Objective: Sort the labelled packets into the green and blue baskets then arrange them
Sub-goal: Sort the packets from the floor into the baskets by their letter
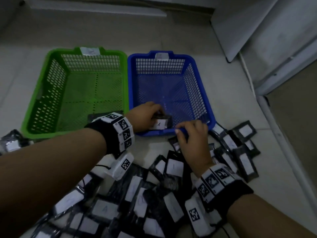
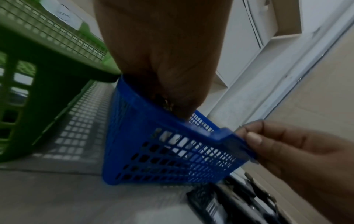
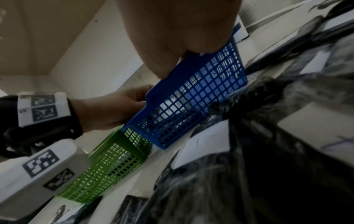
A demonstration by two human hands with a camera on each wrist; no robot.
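My left hand [image 1: 158, 114] reaches into the front left corner of the blue basket [image 1: 193, 93] and grips a black packet [image 1: 160, 124] with a white label marked "A". My right hand [image 1: 180, 130] pinches the blue basket's front rim, thumb on the outside. The left wrist view shows this right hand [image 2: 254, 139] on the rim of the blue basket [image 2: 172, 159]. In the right wrist view the left hand [image 3: 118, 106] sits behind the blue mesh [image 3: 191, 98]. The green basket [image 1: 49, 93] stands beside it on the left, and nothing shows on its floor.
Several black packets with white labels [image 1: 137, 194] lie piled on the tiled floor in front of the baskets and under my forearms. A few more packets [image 1: 12, 143] lie at the far left. A white cabinet [image 1: 265, 40] stands at the right.
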